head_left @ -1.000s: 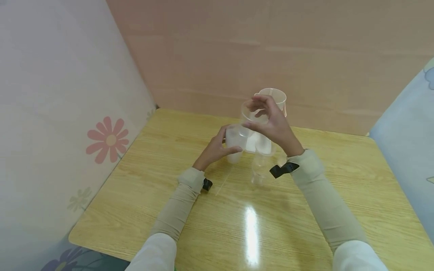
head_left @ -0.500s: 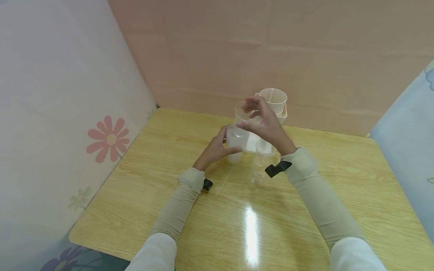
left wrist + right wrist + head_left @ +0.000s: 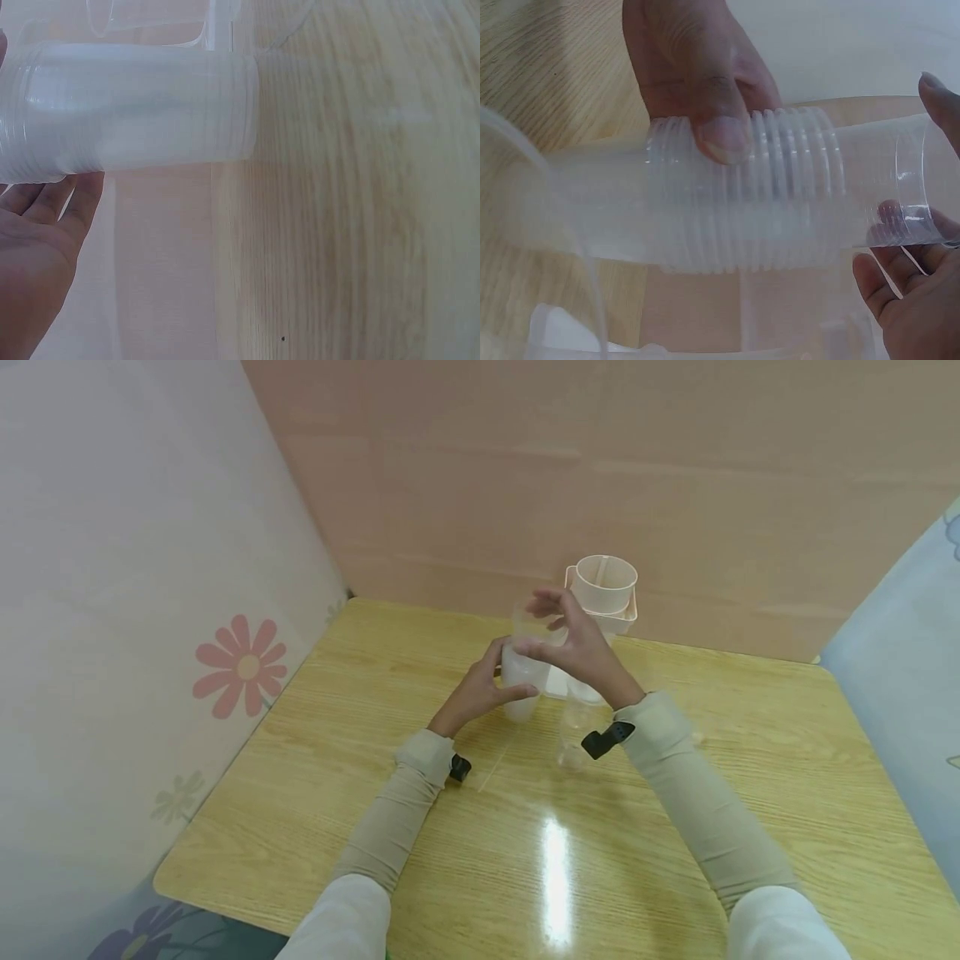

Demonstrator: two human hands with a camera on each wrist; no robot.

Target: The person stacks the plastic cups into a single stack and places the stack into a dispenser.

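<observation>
My left hand [image 3: 483, 685] grips a tall stack of clear plastic cups [image 3: 522, 689], its thumb across the ridged rims in the right wrist view. Above it, my right hand [image 3: 573, 639] curls its fingers around a single clear plastic cup [image 3: 525, 620]. The lower end of this single cup [image 3: 874, 187] sits inside the mouth of the stack, while its upper part stays out between the right thumb and fingers. Below the right hand another clear cup [image 3: 576, 727] stands on the table. The left wrist view shows the stack [image 3: 142, 109] from the side, with left fingers behind it.
A white stand with a round ring-shaped holder [image 3: 606, 585] is at the back of the wooden table [image 3: 360, 693], against the pinkish backdrop [image 3: 465, 485]. A thin pale strip [image 3: 492, 768] lies in front of the stack. Flowered panels flank the table.
My right hand has moved left and down, bringing the single cup over the stack and lower into its mouth. The left hand and stack have hardly moved.
</observation>
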